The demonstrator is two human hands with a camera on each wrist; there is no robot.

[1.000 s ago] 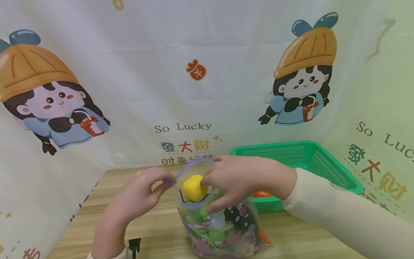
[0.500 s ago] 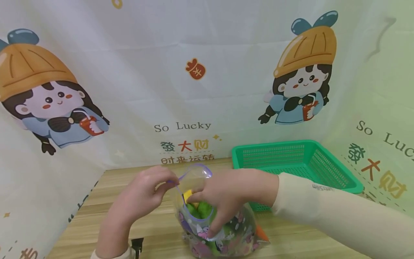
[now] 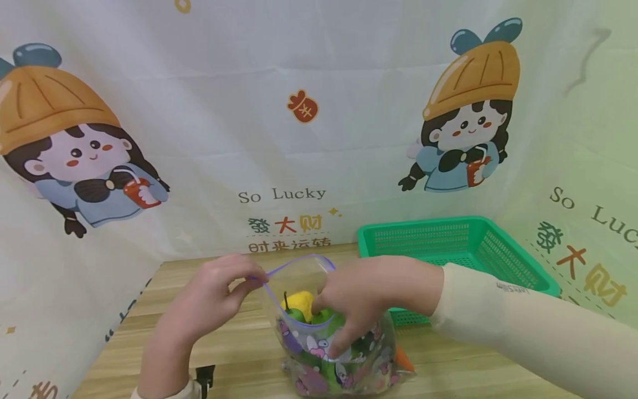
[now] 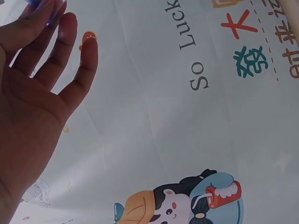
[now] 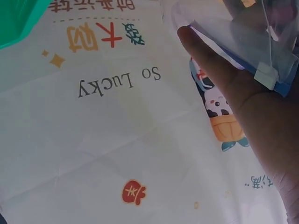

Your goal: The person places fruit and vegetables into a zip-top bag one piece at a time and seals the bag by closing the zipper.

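A clear zip bag [image 3: 359,382] with a printed pattern and purple rim stands on the table, its mouth spread wide. My left hand [image 3: 219,293] pinches the left side of that rim between thumb and fingertips. Over the right side of the mouth is my right hand [image 3: 366,288], thumb down the outside front, a fingertip at a yellow lemon [image 3: 299,302] inside. Beside the lemon sits a green fruit [image 3: 295,315] with a dark stem. An orange pointed piece [image 3: 405,360] shows at the bag's lower right. In the right wrist view, a white zip slider [image 5: 266,75] lies close to the hand.
Behind the right forearm stands a green plastic basket [image 3: 423,224], partly covered by the sleeve. The wooden table [image 3: 239,349] runs back to a printed cloth [image 3: 209,138] that hangs behind and at both sides.
The lemon has gone lower into the bag, and my right hand has come down with it. The left hand still pinches the rim. An orange-red thing seen by the basket earlier is out of sight.
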